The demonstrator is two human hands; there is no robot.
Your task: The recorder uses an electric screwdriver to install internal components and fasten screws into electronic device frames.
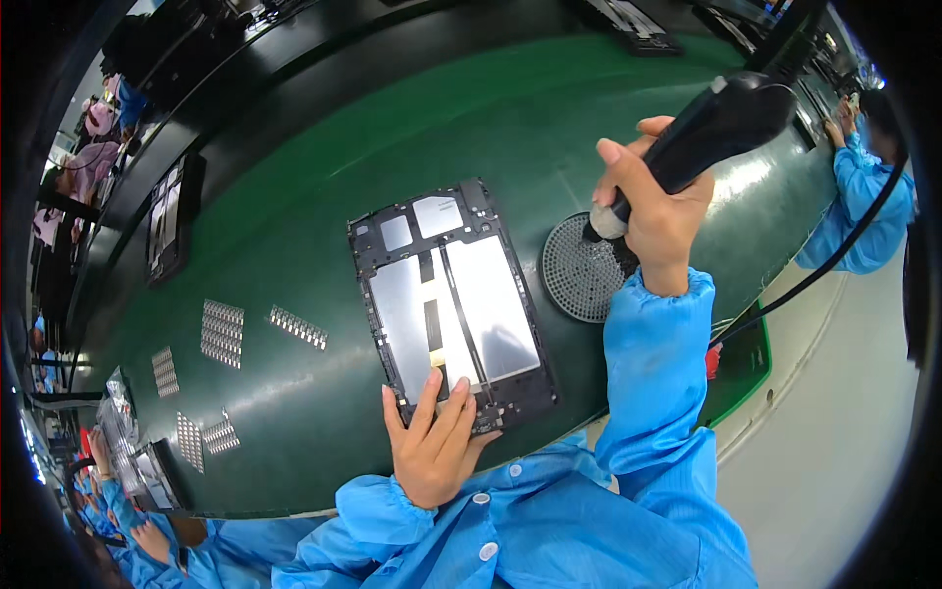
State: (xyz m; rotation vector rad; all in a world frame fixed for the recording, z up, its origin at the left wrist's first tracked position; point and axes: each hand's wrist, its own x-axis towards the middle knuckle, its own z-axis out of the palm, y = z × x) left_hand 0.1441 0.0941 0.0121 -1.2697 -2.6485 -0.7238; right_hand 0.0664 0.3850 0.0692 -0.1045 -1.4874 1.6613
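My left hand (430, 447) lies with its fingers spread over the near end of an opened tablet (502, 324). The tablet rests flat on the green work mat, its silver battery panels and black frame facing up. In my right hand (665, 216) is a black electric screwdriver (721, 128), gripped with its body slanting up to the right. Its lower end points down over a round grey dish (577, 270) covered in small holes, right of the tablet. Small dark pieces, perhaps screws, lie at the dish's right side; the bit's tip is hard to make out.
Several sheets of small silver parts (222, 334) lie left of the tablet. Another tablet body (169, 221) stands at the far left, and one more (633, 25) at the back. A black cable (844, 245) runs down the right. Co-workers in blue sleeves (859, 221) sit on both sides.
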